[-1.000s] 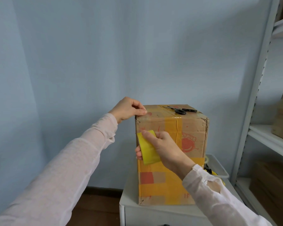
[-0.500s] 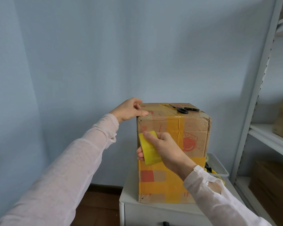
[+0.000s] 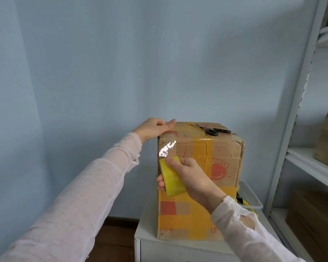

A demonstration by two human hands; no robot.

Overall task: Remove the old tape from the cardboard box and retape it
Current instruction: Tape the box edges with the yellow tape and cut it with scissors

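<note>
- I see the left hand (image 3: 155, 127) with its fingers pressed together on the top-left corner of the tall brown cardboard box (image 3: 222, 157).
- Below those fingers, a shiny clear tape strip (image 3: 168, 148) lies on the box front.
- The right hand (image 3: 189, 176) curls its fingers round the yellow tape roll (image 3: 171, 176).
- Black scissors (image 3: 214, 130) lie on the box top, right of the left fingertips.

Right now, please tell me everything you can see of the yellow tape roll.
The tape roll is yellow and glossy, seemingly plastic tape. The right hand grips it, fingers over its top, thumb beneath, holding it against the front face of the cardboard box, near its left edge. A clear, shiny strip runs from it up toward the top left corner, where the left hand rests.
</note>
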